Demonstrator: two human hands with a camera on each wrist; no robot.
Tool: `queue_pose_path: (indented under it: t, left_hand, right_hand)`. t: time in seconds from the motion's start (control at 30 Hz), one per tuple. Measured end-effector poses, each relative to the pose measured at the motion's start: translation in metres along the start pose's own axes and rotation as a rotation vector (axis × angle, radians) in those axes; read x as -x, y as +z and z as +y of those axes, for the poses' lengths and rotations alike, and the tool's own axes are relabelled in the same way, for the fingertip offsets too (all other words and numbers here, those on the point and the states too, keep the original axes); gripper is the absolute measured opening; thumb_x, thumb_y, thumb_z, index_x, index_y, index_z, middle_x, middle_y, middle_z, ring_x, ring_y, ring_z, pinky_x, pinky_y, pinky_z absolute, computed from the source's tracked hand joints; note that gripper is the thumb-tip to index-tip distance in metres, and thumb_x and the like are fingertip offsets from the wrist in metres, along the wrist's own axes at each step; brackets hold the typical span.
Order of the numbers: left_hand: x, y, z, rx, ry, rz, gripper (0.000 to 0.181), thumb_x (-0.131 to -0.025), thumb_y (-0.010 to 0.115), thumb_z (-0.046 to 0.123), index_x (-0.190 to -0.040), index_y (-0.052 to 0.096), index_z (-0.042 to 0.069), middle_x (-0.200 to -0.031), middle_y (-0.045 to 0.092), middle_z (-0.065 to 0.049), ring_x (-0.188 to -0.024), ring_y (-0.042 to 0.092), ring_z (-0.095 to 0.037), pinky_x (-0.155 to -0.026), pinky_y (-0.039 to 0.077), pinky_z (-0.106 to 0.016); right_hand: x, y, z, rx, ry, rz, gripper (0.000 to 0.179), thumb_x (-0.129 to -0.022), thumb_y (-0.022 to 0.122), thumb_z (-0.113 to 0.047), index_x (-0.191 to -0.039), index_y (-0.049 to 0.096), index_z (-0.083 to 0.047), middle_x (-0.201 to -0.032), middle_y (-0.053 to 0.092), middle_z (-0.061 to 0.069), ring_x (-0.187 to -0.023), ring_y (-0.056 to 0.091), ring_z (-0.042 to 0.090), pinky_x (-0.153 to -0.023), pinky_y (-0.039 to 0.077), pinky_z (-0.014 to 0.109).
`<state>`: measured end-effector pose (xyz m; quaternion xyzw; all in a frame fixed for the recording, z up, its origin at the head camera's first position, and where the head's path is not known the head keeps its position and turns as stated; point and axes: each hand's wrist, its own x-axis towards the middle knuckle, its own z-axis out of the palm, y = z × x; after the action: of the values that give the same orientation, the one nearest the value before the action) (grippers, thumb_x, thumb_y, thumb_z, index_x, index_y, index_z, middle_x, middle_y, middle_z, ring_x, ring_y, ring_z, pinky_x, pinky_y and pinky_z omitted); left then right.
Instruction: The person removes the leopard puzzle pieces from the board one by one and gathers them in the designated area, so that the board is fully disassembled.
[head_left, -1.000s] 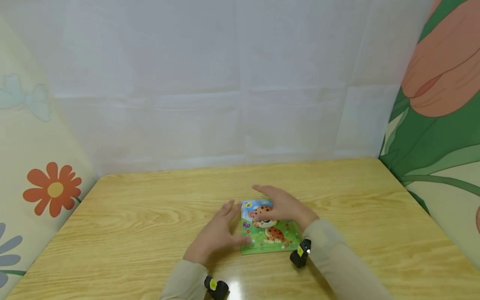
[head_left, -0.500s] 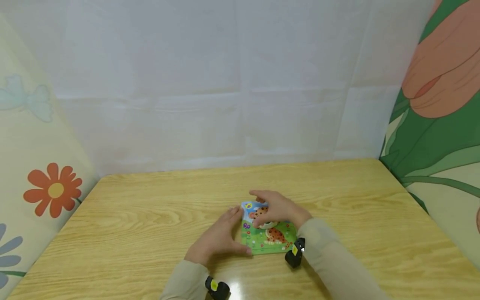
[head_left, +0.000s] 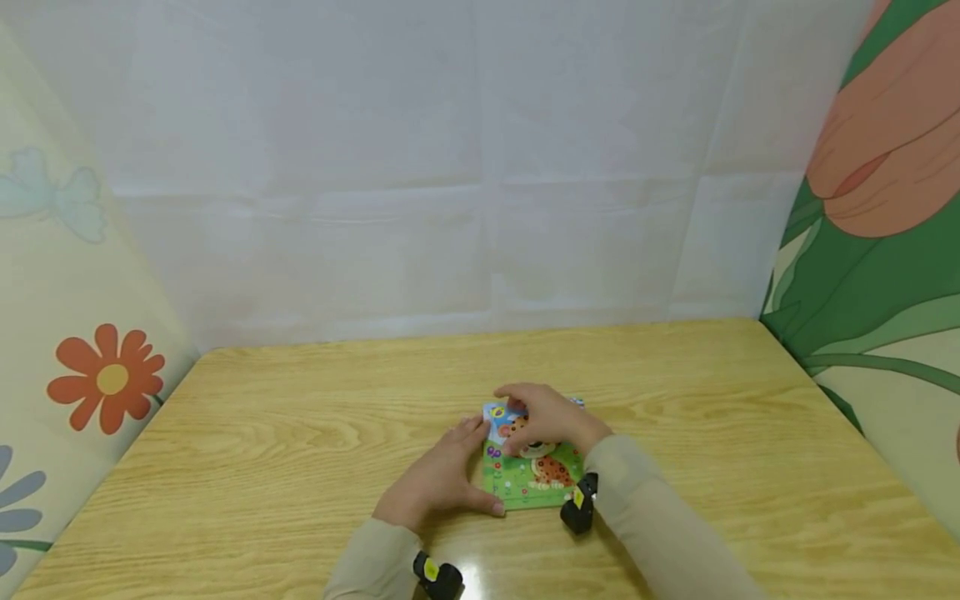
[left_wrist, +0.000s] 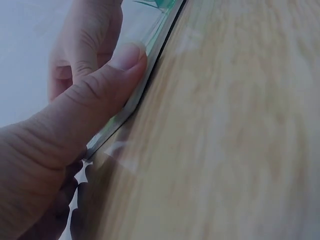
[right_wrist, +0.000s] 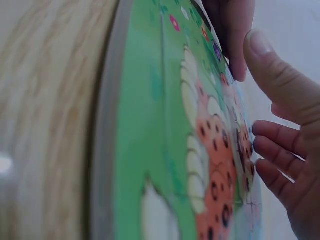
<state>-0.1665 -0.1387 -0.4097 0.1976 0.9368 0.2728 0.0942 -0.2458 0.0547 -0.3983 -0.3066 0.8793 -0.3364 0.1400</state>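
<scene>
A square jigsaw puzzle (head_left: 517, 492) with a spotted leopard cub on green grass lies flat on the table. My left hand (head_left: 438, 479) holds it along its left side. In the left wrist view, the left thumb (left_wrist: 127, 56) presses on the corner at the board's edge, while the other fingers are partly hidden. My right hand (head_left: 555, 421) arches over the leopard's head and covers the upper right part of the picture. In the right wrist view its bent fingertips (right_wrist: 260, 137) touch the far part of the picture, with the thumb (right_wrist: 267, 57) raised apart from them.
The puzzle sits on a wood-grain table (head_left: 262, 442). Behind it hangs a white cloth (head_left: 375, 208). Panels with painted flowers (head_left: 111, 379) stand at both sides. Each sleeve cuff carries a small black camera (head_left: 579, 506).
My left thumb has come down to the puzzle's near left corner, and the left fingers have closed up along its side. My right hand has shifted slightly left and toward me over the picture.
</scene>
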Motion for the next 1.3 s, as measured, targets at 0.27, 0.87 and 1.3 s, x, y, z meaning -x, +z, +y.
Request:
queue_pose_path:
  t: [0.27,0.87,1.3]
  left_hand:
    - [0.000,0.000,0.001,-0.003,-0.013,-0.010,0.116,-0.056,0.081,0.053,-0.145,0.026,0.003,-0.153,0.020,-0.013,-0.140,0.017,-0.036,-0.113,0.019,-0.051]
    - [-0.003,0.000,0.002,0.015,-0.031,-0.017,0.117,-0.056,0.083,0.050,-0.145,0.025,0.002,-0.153,0.019,-0.014,-0.140,0.015,-0.035,-0.113,0.018,-0.051]
    - [-0.005,0.002,0.001,0.017,-0.032,-0.022,0.117,-0.056,0.084,0.049,-0.145,0.026,0.000,-0.152,0.019,-0.017,-0.139,0.016,-0.040,-0.113,0.018,-0.053]
  right_hand:
    - [-0.005,0.004,0.006,-0.011,-0.003,0.040,0.058,-0.068,0.083,-0.029,-0.116,0.060,-0.007,-0.111,0.061,0.004,-0.104,0.056,0.020,-0.094,0.046,0.037]
    - [-0.012,0.010,0.004,-0.019,0.022,0.079,0.035,-0.071,0.081,-0.021,-0.100,0.066,-0.008,-0.100,0.061,0.002,-0.094,0.056,0.017,-0.087,0.048,0.033]
    - [-0.022,0.011,-0.012,-0.004,0.212,0.085,0.025,-0.070,0.080,-0.013,-0.090,0.066,-0.006,-0.088,0.063,0.002,-0.082,0.056,0.015,-0.083,0.049,0.032]
